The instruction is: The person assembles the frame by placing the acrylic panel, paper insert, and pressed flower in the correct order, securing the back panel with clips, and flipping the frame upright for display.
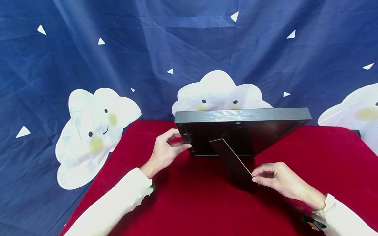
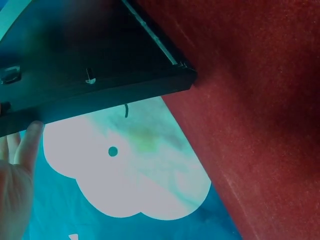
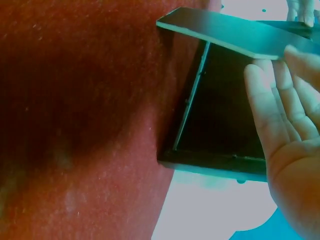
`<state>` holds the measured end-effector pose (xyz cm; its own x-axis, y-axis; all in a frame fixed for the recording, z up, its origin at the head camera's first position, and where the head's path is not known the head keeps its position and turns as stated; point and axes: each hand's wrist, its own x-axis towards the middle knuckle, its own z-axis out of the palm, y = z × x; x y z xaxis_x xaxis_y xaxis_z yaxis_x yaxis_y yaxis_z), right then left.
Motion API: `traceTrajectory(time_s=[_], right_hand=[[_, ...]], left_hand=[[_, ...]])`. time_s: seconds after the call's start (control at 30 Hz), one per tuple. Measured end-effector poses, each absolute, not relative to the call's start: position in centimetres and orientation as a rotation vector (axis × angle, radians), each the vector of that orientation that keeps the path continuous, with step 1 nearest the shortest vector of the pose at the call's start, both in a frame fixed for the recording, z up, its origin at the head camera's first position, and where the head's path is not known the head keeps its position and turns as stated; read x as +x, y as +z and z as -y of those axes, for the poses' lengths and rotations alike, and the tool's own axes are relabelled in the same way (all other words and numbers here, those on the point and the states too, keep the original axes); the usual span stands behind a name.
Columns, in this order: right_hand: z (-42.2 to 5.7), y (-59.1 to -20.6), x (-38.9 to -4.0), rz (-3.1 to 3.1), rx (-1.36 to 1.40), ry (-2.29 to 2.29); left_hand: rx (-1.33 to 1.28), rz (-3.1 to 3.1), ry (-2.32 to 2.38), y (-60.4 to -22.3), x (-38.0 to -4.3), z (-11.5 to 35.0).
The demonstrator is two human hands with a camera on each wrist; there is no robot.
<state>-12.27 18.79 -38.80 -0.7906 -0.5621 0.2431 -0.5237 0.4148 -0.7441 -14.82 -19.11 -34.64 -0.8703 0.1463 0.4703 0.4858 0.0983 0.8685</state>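
Observation:
A black picture frame point(image 1: 242, 115) stands on the red cloth with its back toward me, leaning. From its back a flat dark stand leg point(image 1: 231, 162) slants down to the right. My left hand point(image 1: 165, 150) grips the frame's left side, thumb on the back edge. In the left wrist view that hand point(image 2: 15, 185) shows at the frame's rim point(image 2: 115, 95), near small metal tabs on the backing. My right hand point(image 1: 279, 180) pinches the stand leg by its right edge near the lower end. The right wrist view shows the leg point(image 3: 225, 32) swung out from the backing point(image 3: 225, 110). The frame's front is hidden.
Red cloth point(image 1: 177, 203) covers the table under the frame. Behind it hangs a blue backdrop point(image 1: 147, 42) printed with white clouds point(image 1: 218, 88) and small white triangles. A dark wrist device point(image 1: 313, 223) shows by the right sleeve.

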Motion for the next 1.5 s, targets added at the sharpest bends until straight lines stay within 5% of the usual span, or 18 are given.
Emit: traceTrajectory(time_s=[0.2, 0.4, 0.6, 1.07, 1.5], right_hand=[[-21.2, -37.2, -12.8, -2.876, -0.963, -1.325], [-23.8, -31.1, -12.4, -3.001, -0.711, -1.605], [-23.1, -26.7, -12.4, -2.504, -1.092, -2.291], [-21.7, -23.6, -13.1, -2.864, -0.481, -2.023], [-20.3, -22.4, -19.2, -2.069, -0.622, -2.502]], left_hand=[[-0.705, 2.094, -1.816, -33.2, -14.5, 20.0], [-0.989, 1.915, -1.756, -28.8, -13.9, 21.1], [-1.124, 1.885, -1.652, -25.8, -13.5, 20.8], [-1.146, 1.812, -1.545, -25.1, -12.4, 19.4], [-1.193, 1.657, -1.074, -24.4, -9.9, 13.8]])
